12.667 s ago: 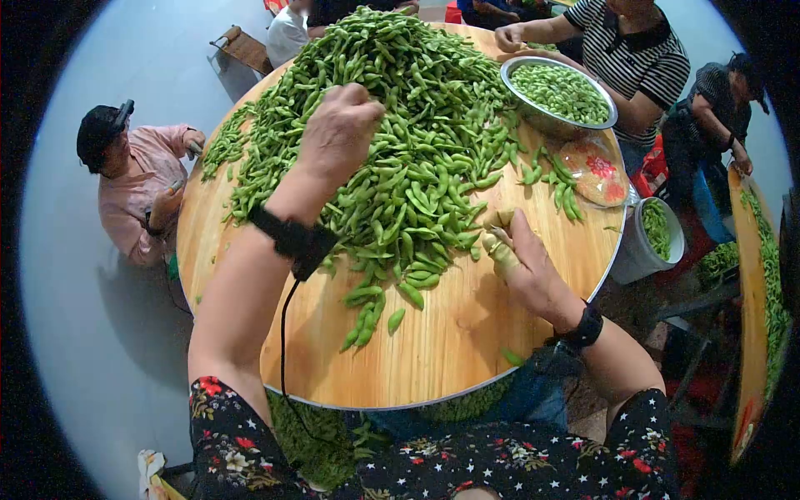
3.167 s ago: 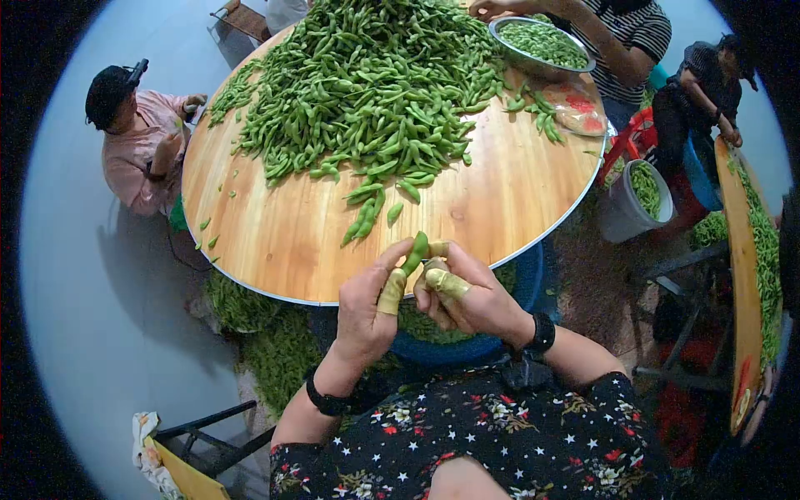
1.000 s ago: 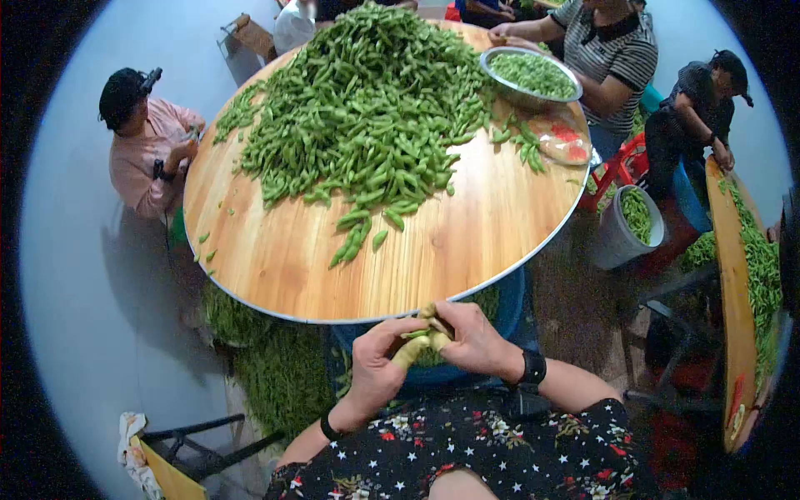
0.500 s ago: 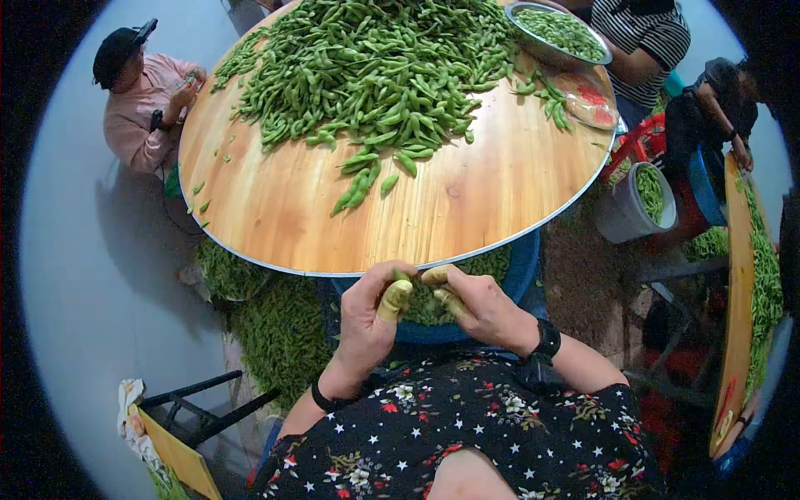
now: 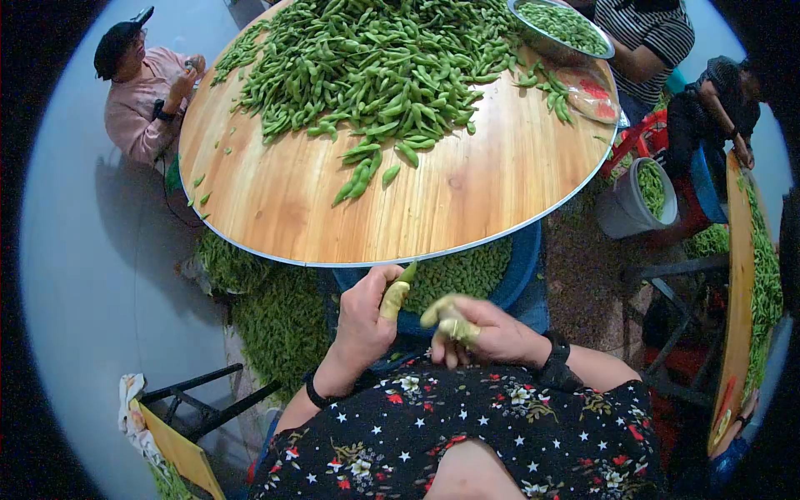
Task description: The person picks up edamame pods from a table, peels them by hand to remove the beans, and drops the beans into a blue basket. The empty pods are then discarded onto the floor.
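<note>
Pinched between the thumb and fingers of my left hand (image 5: pixel 367 312) is a green edamame pod (image 5: pixel 408 272), its tip pointing up just off the table's near edge. Yellowish covers wrap the thumb of that hand and the fingertips of my right hand (image 5: pixel 475 325). The right hand hovers lower and to the right, apart from the pod, its fingers smeared by motion. Below both hands stands a blue tub (image 5: pixel 530 260) holding many shelled green beans (image 5: pixel 467 279). A large heap of edamame pods (image 5: pixel 375 75) covers the far part of the round wooden table (image 5: pixel 275 208).
A metal bowl of beans (image 5: pixel 562 29) sits at the table's far right. Grey bucket (image 5: pixel 621 208) with pods stands on the right floor. Stripped plants or pods (image 5: pixel 279 333) pile at lower left, beside a stool (image 5: pixel 179 446). Several people sit around, one in pink (image 5: pixel 137 117) at left.
My right hand has pulled away from the left, down and slightly right. The left hand keeps the pod, which now shows more plainly, and the view has shifted slightly.
</note>
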A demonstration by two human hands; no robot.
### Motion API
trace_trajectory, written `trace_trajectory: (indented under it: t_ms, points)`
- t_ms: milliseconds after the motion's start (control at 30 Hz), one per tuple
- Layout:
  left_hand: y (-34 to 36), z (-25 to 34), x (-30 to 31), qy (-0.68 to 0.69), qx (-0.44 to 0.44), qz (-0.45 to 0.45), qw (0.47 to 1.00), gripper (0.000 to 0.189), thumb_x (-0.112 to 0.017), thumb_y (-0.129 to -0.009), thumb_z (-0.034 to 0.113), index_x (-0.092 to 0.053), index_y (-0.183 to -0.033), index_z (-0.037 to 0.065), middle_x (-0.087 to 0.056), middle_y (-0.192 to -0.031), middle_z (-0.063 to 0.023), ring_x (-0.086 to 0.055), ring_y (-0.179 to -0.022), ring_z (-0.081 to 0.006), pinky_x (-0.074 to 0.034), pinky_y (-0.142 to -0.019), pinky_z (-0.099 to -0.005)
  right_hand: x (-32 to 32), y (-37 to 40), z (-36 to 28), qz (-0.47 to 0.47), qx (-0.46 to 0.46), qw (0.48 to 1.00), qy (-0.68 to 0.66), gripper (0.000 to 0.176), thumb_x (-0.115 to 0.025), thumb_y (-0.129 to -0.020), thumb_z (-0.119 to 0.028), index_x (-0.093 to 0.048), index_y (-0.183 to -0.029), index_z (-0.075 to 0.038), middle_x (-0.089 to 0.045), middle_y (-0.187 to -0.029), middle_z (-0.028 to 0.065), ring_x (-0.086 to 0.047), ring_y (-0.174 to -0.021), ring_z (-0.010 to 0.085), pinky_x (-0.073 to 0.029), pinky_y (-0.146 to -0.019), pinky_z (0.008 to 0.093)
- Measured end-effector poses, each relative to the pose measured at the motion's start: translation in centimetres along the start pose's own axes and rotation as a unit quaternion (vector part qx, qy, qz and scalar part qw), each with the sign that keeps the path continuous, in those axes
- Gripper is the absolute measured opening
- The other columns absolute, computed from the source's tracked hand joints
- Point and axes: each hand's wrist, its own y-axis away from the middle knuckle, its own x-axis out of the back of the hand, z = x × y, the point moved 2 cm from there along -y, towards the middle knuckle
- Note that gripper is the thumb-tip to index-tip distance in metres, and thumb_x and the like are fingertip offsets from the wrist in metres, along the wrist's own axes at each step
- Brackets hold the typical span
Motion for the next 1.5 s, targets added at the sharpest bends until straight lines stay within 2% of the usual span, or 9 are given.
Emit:
trace_trajectory:
  t_ms: [100, 233, 500, 700, 900, 967, 1133, 1433, 1500]
  points:
    - [0.4, 0.6, -0.5, -0.033, -0.026, -0.017, 0.999, 0.012, -0.057, -0.087, 0.003, -0.057, -0.098, -0.002, -0.061, -0.084, -0.0193, -0.063, -0.076, -0.0349, -0.050, -0.066, -0.0361, -0.1, -0.1, -2.3, 0.208, 0.323, 0.864, 0.325, 0.019, -0.060, -0.090, -0.007, -0.055, -0.107, 0.000, -0.062, -0.086, 0.0110, -0.060, -0.069, 0.0171, -0.049, -0.060, 0.0290]
    - [0.7, 1.4, -0.6, -0.059, -0.060, -0.034, 0.996, 0.013, -0.058, -0.084, 0.001, -0.057, -0.097, -0.002, -0.061, -0.084, -0.0196, -0.063, -0.077, -0.0363, -0.050, -0.066, -0.0379, -0.3, -1.4, -3.1, 0.218, 0.390, 0.791, 0.418, 0.026, -0.067, -0.082, -0.004, -0.059, -0.106, -0.001, -0.058, -0.083, 0.0159, -0.058, -0.071, 0.0325, -0.048, -0.061, 0.0350]
    - [0.9, 1.9, -0.5, -0.034, -0.131, -0.078, 0.988, 0.018, -0.060, -0.080, -0.002, -0.057, -0.098, -0.001, -0.062, -0.085, -0.0184, -0.064, -0.078, -0.0347, -0.052, -0.067, -0.0369, 0.8, -1.2, -2.7, 0.183, 0.277, 0.902, 0.277, 0.023, -0.071, -0.083, -0.018, -0.062, -0.096, -0.002, -0.055, -0.068, 0.0040, -0.052, -0.060, 0.0087, -0.042, -0.053, 0.0261]
    - [0.9, 1.4, -0.1, 0.027, -0.083, -0.072, 0.994, 0.017, -0.060, -0.086, 0.005, -0.058, -0.102, 0.000, -0.063, -0.085, -0.0177, -0.066, -0.077, -0.0307, -0.052, -0.066, -0.0361, 1.2, -1.9, -2.4, 0.135, 0.088, 0.969, -0.188, 0.018, -0.065, -0.090, -0.021, -0.060, -0.095, -0.004, -0.059, -0.072, 0.0017, -0.049, -0.049, 0.0051, -0.035, -0.039, 0.0182]
    - [0.3, 2.5, 0.1, -0.040, 0.029, -0.094, 0.994, 0.020, -0.063, -0.085, 0.009, -0.058, -0.102, 0.001, -0.063, -0.083, -0.0160, -0.065, -0.076, -0.0308, -0.051, -0.066, -0.0365, 1.4, -2.1, -2.9, 0.120, 0.165, 0.978, 0.036, 0.016, -0.065, -0.089, -0.018, -0.060, -0.091, -0.003, -0.057, -0.073, -0.0006, -0.048, -0.056, 0.0052, -0.041, -0.051, 0.0221]
    - [0.1, 2.2, -0.2, -0.126, -0.136, -0.080, 0.979, 0.020, -0.065, -0.081, 0.009, -0.059, -0.098, 0.001, -0.063, -0.080, -0.0158, -0.063, -0.073, -0.0326, -0.051, -0.065, -0.0381, 1.1, -2.3, -3.0, 0.117, 0.209, 0.967, 0.087, 0.016, -0.066, -0.088, -0.017, -0.059, -0.090, -0.002, -0.056, -0.072, -0.0010, -0.048, -0.058, 0.0058, -0.041, -0.052, 0.0226]
    - [0.2, 2.0, -0.9, -0.171, -0.171, -0.045, 0.969, 0.014, -0.063, -0.073, 0.008, -0.058, -0.085, 0.003, -0.055, -0.067, -0.0115, -0.056, -0.060, -0.0303, -0.042, -0.053, -0.0393, 1.1, -1.7, -3.2, 0.259, 0.220, 0.903, 0.262, 0.015, -0.066, -0.088, -0.014, -0.059, -0.086, -0.001, -0.057, -0.069, -0.0006, -0.051, -0.060, 0.0059, -0.042, -0.053, 0.0230]
    - [0.7, 1.5, 0.1, 0.082, -0.030, -0.188, 0.978, 0.014, -0.058, -0.088, 0.013, -0.060, -0.083, 0.000, -0.052, -0.066, -0.0162, -0.055, -0.059, -0.0339, -0.042, -0.053, -0.0378, 1.3, -1.5, -3.1, 0.028, 0.018, 0.999, 0.032, 0.014, -0.062, -0.088, -0.009, -0.053, -0.079, -0.004, -0.063, -0.080, 0.0046, -0.057, -0.060, 0.0085, -0.043, -0.050, 0.0239]
    - [0.9, 1.1, 0.1, 0.069, -0.026, -0.202, 0.977, 0.014, -0.057, -0.088, 0.014, -0.061, -0.088, 0.000, -0.054, -0.067, -0.0163, -0.055, -0.059, -0.0345, -0.042, -0.053, -0.0368, 1.6, -2.3, -2.4, 0.057, 0.223, 0.948, 0.222, 0.012, -0.063, -0.084, -0.005, -0.052, -0.080, -0.003, -0.063, -0.082, 0.0073, -0.060, -0.067, 0.0127, -0.046, -0.056, 0.0286]
